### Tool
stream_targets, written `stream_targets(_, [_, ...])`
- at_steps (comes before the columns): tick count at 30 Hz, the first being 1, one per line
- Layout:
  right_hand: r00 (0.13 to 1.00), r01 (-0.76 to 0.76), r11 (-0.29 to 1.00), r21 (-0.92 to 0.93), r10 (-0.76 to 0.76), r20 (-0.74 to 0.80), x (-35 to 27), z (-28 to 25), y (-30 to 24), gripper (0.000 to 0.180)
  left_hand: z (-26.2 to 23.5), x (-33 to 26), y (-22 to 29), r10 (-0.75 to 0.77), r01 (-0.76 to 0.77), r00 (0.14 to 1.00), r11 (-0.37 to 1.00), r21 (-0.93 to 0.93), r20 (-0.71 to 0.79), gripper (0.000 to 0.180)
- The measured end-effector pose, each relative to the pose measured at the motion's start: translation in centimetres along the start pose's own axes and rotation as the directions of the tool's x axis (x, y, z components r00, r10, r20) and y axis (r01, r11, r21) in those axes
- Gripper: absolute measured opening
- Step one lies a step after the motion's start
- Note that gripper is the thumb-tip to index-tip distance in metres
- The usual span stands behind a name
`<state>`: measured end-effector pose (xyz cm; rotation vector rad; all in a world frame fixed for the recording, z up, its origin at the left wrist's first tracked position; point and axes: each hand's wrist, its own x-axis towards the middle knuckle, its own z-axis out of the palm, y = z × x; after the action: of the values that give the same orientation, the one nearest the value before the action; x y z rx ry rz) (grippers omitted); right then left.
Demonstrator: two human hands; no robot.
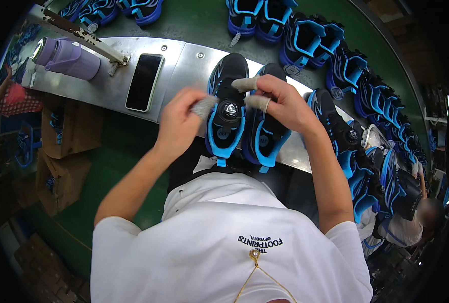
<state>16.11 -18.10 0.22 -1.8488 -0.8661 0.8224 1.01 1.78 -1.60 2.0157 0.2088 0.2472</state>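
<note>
Two black-and-blue shoes lie side by side on the metal ledge in front of me, toes pointing away: a left one [231, 68] and a right one [267, 136]. On the left shoe's tongue sits a round, shiny dial [230, 110]. My left hand [185, 117] is at that shoe's left side, its fingers smeared by motion and a pale cover on a fingertip. Over the right shoe hovers my right hand [280, 102], with beige covers on two fingers. Those fingers stand apart and point toward the left shoe's tongue; nothing shows between them.
A smartphone [144, 82] and a lilac bottle [73, 59] lie on the ledge [176, 60] to the left, near a worn metal post [78, 33]. More shoes [305, 40] line the green belt beyond and the right side. Cardboard boxes [65, 177] stand lower left. Other people are at both sides.
</note>
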Motion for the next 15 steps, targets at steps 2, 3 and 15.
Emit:
stream_targets(2, [0.997, 0.063, 0.995, -0.076, -0.06, 0.052, -0.2, 0.4, -0.9, 0.04, -1.4, -1.8, 1.4, -0.578, 0.656, 0.752, 0.707, -0.265, 0.318, 0.017])
stream_targets(3, [0.971, 0.228, 0.971, -0.069, -0.222, 0.086, 0.0, 0.9, -0.5, 0.042, -0.6, -2.9, 1.6, -0.56, 0.674, 0.738, 0.614, -0.411, 0.375, 0.021])
stream_targets(15, [0.919, 0.31, 0.885, -0.347, -0.373, -0.129, -0.5, 4.9, -1.0, 0.044, 2.5, -5.2, 0.9, -0.507, 0.507, 0.79, 0.224, -0.832, 0.345, 0.027])
